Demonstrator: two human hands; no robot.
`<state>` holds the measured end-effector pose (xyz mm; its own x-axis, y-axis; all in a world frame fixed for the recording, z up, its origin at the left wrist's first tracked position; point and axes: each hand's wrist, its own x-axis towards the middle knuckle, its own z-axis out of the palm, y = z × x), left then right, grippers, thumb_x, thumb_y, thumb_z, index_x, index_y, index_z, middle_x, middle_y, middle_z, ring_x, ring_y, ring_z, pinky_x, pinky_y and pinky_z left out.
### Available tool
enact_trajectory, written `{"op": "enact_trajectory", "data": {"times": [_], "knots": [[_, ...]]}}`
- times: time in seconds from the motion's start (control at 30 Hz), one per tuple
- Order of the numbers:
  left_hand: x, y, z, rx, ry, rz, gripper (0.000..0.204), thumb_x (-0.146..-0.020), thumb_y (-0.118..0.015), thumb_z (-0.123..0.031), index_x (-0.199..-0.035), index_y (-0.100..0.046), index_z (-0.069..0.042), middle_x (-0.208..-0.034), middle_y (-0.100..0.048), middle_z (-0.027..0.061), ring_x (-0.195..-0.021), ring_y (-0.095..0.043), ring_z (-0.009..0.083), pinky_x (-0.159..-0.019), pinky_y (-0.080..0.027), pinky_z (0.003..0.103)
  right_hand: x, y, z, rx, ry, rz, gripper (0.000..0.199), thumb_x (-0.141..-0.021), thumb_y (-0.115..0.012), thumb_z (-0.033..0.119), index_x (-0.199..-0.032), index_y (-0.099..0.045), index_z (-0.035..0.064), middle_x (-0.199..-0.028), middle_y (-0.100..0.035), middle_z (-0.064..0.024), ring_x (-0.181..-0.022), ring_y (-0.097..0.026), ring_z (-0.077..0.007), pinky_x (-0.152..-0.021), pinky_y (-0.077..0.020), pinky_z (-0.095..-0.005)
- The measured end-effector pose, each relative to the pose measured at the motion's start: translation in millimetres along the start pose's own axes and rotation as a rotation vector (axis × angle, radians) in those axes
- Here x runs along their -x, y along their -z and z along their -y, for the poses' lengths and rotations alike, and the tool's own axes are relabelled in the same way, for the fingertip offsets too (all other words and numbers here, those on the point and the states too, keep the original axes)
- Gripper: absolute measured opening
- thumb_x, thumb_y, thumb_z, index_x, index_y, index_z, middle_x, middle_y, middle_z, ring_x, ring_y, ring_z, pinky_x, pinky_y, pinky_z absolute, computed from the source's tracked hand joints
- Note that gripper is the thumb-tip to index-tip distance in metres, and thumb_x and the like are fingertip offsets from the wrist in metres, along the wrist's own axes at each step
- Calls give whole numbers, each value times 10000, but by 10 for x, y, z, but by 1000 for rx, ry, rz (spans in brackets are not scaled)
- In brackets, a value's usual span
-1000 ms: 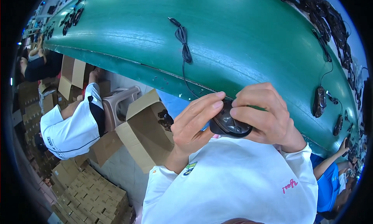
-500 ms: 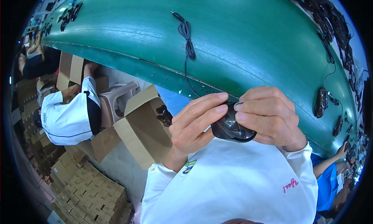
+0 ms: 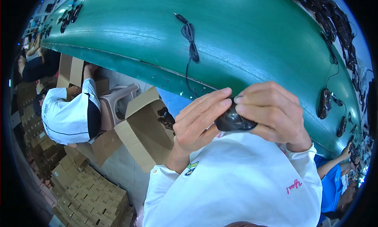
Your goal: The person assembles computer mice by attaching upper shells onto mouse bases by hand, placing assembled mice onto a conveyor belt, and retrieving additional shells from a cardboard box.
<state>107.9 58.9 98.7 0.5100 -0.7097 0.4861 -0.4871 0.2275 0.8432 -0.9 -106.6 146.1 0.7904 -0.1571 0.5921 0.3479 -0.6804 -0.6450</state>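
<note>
Between my two hands is a glossy black rounded device (image 3: 235, 122), its upper part covered by fingers. My left hand (image 3: 201, 120) grips its left side, the fingertips meeting near its top. From the right, my right hand (image 3: 273, 111) pinches the top edge with thumb and fingers. Whatever tiny part may lie under those fingertips is hidden. A black cable (image 3: 190, 42), bundled in loops and ending in a plug, lies on the green conveyor belt (image 3: 130, 26). Its thin lead runs down over the belt's edge toward my hands.
Small dark bits lie along the green ledge (image 3: 157, 78). An open cardboard box (image 3: 143, 128) with black items stands at left, near a plastic stool (image 3: 118, 103) and stacked small boxes (image 3: 90, 197). Co-workers sit at left and right. More cabled black devices (image 3: 325, 103) lie at right.
Both hands and the black device have shifted slightly up, toward the belt. The device has tilted, so less of its lower face shows.
</note>
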Motion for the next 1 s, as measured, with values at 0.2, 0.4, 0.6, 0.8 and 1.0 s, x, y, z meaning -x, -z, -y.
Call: {"op": "enact_trajectory", "data": {"times": [0.2, 0.4, 0.6, 0.8, 1.0], "knots": [[46, 1, 122, -21, 17, -134, 465, -788, -779, -4, -1237, -666, 29, -1338, -634, 256, -1181, -657, 376, -1013, -545, 435, 129, 421, -333, 317, 29, -153, 332, -732, -759, -69, -1045, -706, 29, -1088, -698, -109, -961, -672, -279, -835, -568, -368], [108, 66, 209, -32, 92, -209, 342, -860, -671, 36, -1202, -666, 41, -1241, -684, 242, -1062, -707, 331, -931, -593, 402, 987, 872, -654, 873, -138, -294, 471, -692, -746, -136, -1118, -671, 49, -1150, -697, -98, -1048, -669, -306, -913, -556, -395], [44, -41, 301, -27, 161, -135, 306, -868, -655, 52, -1172, -687, 30, -1197, -706, 224, -1035, -714, 299, -922, -591, 379, 1526, 681, -358, 892, -388, -168, 439, -724, -716, -149, -1123, -678, 30, -1235, -675, -114, -1123, -657, -337, -978, -543, -407], [-35, -101, 414, -66, 196, -108, 266, -873, -633, 75, -1123, -712, 26, -1166, -727, 194, -1019, -715, 267, -905, -580, 341, 1443, 668, -262, 872, -507, -135, 429, -750, -675, -145, -1145, -689, 21, -1289, -658, -114, -1171, -627, -336, -1016, -514, -415], [-23, -99, 492, -101, 234, -121, 234, -885, -619, 76, -1089, -724, 31, -1150, -738, 176, -1010, -714, 249, -888, -570, 319, 1413, 671, -225, 886, -530, -133, 423, -769, -628, -140, -1155, -692, 19, -1314, -646, -114, -1208, -600, -331, -1037, -486, -420]]}}
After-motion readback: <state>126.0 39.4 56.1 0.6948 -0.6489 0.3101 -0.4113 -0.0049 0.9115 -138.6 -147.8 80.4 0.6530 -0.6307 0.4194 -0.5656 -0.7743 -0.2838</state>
